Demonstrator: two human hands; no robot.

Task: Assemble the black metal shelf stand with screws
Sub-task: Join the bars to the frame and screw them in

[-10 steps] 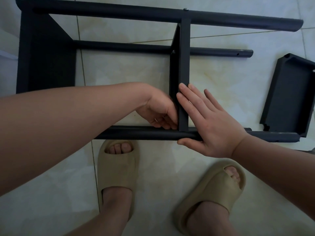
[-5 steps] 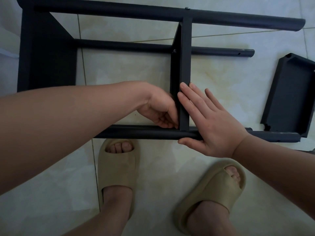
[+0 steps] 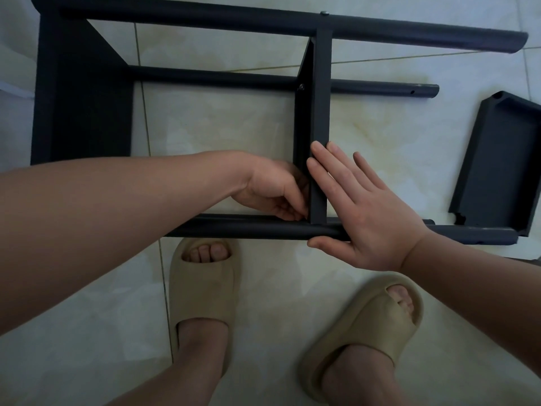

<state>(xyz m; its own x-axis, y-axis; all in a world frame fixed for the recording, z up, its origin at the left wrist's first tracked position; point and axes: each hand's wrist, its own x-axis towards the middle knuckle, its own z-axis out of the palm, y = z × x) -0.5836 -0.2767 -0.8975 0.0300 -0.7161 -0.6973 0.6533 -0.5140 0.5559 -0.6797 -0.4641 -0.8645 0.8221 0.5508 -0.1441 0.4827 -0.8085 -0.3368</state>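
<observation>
Pale floor tiles (image 3: 234, 127) carry the black stand (image 3: 205, 19), lying at 12 o'clock. Right grip (image 3: 371, 218) stays flat and released, pressing the shelf (image 3: 320, 98). Left grip (image 3: 275, 191) has barely moved, fingers curled at the corner; a screw there, I cannot tell. Joint likely unfinished.

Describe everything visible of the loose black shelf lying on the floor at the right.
The loose shelf is a black rectangular tray, seemingly matte painted metal, with a shallow raised rim and notched corners. It lies hollow side up on the tiled floor, unattached and at an angle, its right edge cut off by the frame. Its near end meets the tip of the stand's front pole; whether it rests on it is unclear.
</observation>
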